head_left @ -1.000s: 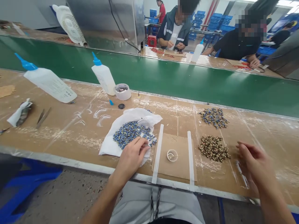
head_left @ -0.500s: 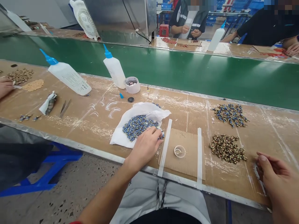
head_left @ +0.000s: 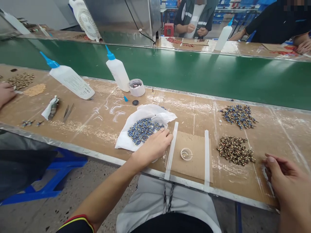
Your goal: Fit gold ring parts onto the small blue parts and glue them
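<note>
Many blue pieces (head_left: 143, 129) lie unpicked at ten o'clock, left hand (head_left: 155, 145) fingers pinching them; right hand (head_left: 284, 178) fingers loosely apart, empty.

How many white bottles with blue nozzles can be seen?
3 bottles. One lies on the near bench at left, one stands by the tape roll, one stands across the green belt. Others may be hidden.
</note>
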The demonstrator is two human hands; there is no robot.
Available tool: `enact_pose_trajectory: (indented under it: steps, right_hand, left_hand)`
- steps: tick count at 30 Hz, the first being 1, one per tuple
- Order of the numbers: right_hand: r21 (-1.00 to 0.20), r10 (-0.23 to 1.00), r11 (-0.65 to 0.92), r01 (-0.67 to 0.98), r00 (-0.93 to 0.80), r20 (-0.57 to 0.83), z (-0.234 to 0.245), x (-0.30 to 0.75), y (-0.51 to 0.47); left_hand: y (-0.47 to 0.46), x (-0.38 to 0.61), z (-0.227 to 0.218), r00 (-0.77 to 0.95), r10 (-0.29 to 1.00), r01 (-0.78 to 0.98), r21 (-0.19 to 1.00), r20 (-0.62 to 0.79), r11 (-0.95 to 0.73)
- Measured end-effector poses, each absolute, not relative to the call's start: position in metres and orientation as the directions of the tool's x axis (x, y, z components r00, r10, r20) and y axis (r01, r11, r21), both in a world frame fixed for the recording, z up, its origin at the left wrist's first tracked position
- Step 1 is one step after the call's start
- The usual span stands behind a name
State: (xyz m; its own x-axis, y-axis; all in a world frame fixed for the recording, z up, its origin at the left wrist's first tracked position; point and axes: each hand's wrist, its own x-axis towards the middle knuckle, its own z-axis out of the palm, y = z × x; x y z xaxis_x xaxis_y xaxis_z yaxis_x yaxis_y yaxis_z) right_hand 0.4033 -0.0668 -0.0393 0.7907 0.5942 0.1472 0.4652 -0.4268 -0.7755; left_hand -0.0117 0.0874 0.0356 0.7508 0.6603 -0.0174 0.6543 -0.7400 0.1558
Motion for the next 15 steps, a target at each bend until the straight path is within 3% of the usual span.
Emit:
enact_pose_trajectory:
  steps: [5,11,15]
  right_hand:
    - [-0.795,0.596,-0.425,0.433,0.795,0.115,-0.039,0.402,-0.068]
    - [-0.809,0.578,-0.423,0.408,0.809,0.106,-0.04,0.404,-0.068]
    - [-0.819,0.578,-0.41,0.401,0.809,0.107,-0.045,0.406,-0.068]
  left_hand:
    - [0.085,-0.016,0.039,0.757,0.649,0.626,0.205,0.071,-0.752]
    - [0.069,-0.033,0.035,0.586,0.778,0.579,0.554,0.227,-0.598]
    - [0.051,-0.048,0.024,0.482,0.838,0.519,0.688,0.253,-0.507]
